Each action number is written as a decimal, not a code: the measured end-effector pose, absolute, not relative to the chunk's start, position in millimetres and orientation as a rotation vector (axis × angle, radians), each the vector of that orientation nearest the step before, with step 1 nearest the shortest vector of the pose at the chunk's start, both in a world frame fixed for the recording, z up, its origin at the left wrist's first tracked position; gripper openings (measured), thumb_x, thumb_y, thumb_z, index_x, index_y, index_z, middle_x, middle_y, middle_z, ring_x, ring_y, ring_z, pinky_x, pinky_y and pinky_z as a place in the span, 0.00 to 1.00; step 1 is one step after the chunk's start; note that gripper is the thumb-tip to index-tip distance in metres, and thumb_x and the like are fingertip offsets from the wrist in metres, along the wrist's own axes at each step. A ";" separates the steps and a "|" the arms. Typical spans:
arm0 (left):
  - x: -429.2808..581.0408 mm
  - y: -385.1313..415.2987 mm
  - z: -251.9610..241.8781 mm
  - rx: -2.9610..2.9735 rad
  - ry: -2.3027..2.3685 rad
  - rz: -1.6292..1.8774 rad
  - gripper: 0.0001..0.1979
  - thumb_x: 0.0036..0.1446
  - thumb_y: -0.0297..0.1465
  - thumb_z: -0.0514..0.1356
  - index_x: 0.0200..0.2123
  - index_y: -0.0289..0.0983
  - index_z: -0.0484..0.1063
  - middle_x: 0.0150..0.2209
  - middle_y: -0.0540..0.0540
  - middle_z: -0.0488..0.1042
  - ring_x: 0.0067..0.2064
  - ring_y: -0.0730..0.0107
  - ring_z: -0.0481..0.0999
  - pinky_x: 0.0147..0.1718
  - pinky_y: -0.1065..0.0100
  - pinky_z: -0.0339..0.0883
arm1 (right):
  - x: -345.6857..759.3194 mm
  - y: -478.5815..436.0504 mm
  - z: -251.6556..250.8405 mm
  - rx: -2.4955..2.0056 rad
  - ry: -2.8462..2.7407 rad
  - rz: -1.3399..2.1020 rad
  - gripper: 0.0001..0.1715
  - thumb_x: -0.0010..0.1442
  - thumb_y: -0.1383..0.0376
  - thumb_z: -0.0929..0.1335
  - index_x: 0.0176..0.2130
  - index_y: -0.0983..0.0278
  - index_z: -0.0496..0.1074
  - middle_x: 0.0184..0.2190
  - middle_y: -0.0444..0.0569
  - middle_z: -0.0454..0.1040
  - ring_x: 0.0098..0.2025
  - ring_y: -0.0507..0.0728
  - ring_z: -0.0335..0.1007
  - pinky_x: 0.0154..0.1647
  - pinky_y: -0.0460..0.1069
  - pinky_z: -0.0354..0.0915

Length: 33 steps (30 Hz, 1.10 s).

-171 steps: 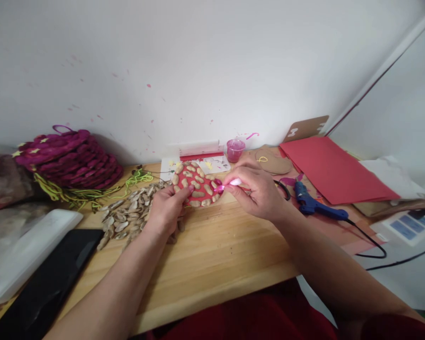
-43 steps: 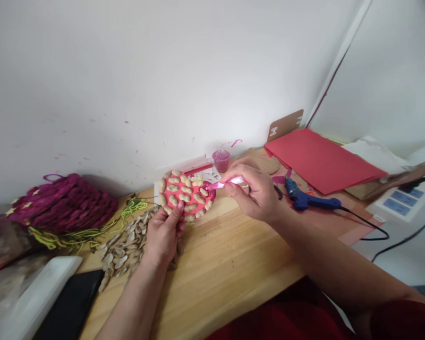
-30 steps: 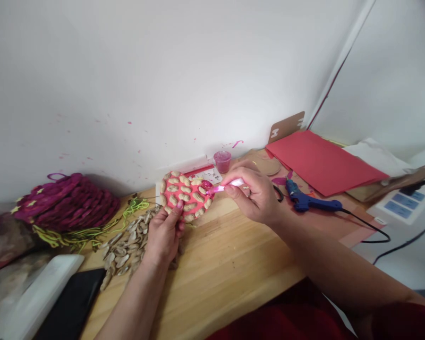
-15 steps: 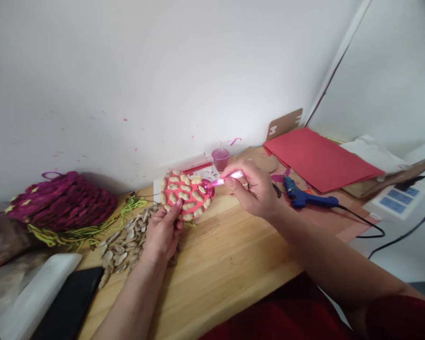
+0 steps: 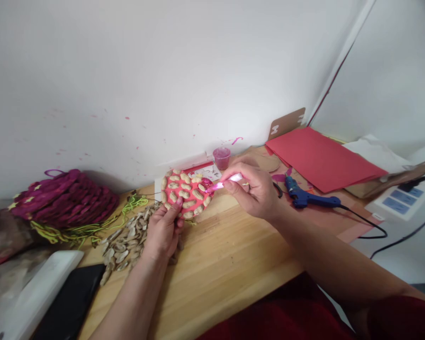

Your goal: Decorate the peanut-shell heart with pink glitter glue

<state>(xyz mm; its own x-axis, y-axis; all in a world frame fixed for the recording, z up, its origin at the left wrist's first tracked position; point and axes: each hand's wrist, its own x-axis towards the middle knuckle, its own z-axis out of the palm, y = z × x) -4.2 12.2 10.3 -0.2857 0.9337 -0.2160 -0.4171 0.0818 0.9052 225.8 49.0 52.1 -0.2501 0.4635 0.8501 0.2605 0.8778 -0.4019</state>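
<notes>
My left hand grips the lower edge of a red disc with its thumb on top. Rows of peanut shells cover the disc's face. Wet magenta paint coats the shells at its right edge. Between the thumb and fingers of my right hand is a white-handled paintbrush. Its pink tip touches or nearly touches the painted edge. Just behind the brush stands a small clear cup of pink paint. Loose peanut shells lie heaped beside my left wrist.
A stack of magenta-painted pieces with yellow-green strings sits at left. A black phone-like slab lies at near left. To the right are a blue glue gun with a cord, red paper sheets and a power strip.
The brush tip has shifted slightly downward along the disc's painted right edge. My left hand still holds the disc in nearly the same place.
</notes>
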 end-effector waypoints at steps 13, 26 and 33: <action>-6.3 11.1 9.9 0.637 1.172 1.415 0.29 0.26 0.34 0.83 0.23 0.36 0.65 0.16 0.59 0.64 0.14 0.86 0.56 0.09 0.83 0.47 | 231.2 61.0 44.3 -0.590 -1.737 0.507 0.07 0.72 0.60 0.69 0.41 0.59 0.75 0.36 0.45 0.76 0.40 0.55 0.71 0.45 0.54 0.64; -5.2 9.4 12.0 0.670 1.186 1.378 0.30 0.27 0.39 0.83 0.20 0.37 0.64 0.15 0.59 0.63 0.13 0.86 0.56 0.09 0.82 0.46 | 234.4 65.1 43.3 -0.650 -1.698 0.514 0.11 0.73 0.57 0.68 0.41 0.60 0.75 0.35 0.45 0.75 0.39 0.55 0.69 0.43 0.53 0.64; -7.0 9.4 11.1 0.677 1.204 1.398 0.28 0.28 0.35 0.83 0.21 0.37 0.65 0.15 0.58 0.63 0.13 0.85 0.56 0.09 0.81 0.43 | 234.3 65.0 43.4 -0.595 -1.766 0.556 0.11 0.73 0.56 0.69 0.40 0.60 0.74 0.35 0.44 0.76 0.38 0.54 0.70 0.43 0.52 0.64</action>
<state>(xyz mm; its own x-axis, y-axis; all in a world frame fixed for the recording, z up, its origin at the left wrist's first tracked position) -7.0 9.4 11.1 -0.2202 0.9488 -0.2262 -0.3648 0.1350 0.9213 234.3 65.0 43.4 -0.2370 0.6454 0.7262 0.1133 0.7607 -0.6391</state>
